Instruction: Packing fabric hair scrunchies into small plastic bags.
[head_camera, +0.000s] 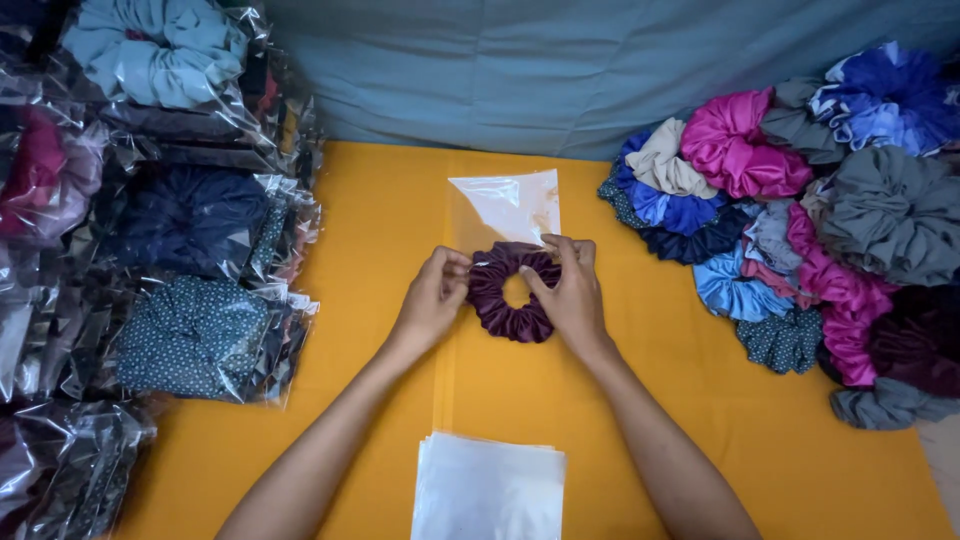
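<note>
A dark purple scrunchie (505, 315) lies on the orange cloth (380, 220) in the middle. My left hand (432, 300) pinches its left edge. My right hand (570, 290) grips its right side, with the thumb in the centre hole. A clear plastic bag (508, 205) lies flat just beyond the scrunchie, its near edge touching or slightly under the scrunchie and my fingertips.
A stack of clear bags (488, 488) rests at the near edge. Bagged scrunchies (190, 335) are piled along the left. A heap of loose scrunchies (800, 230) in pink, blue, grey and dark colours fills the right. Blue-grey fabric (560, 70) hangs behind.
</note>
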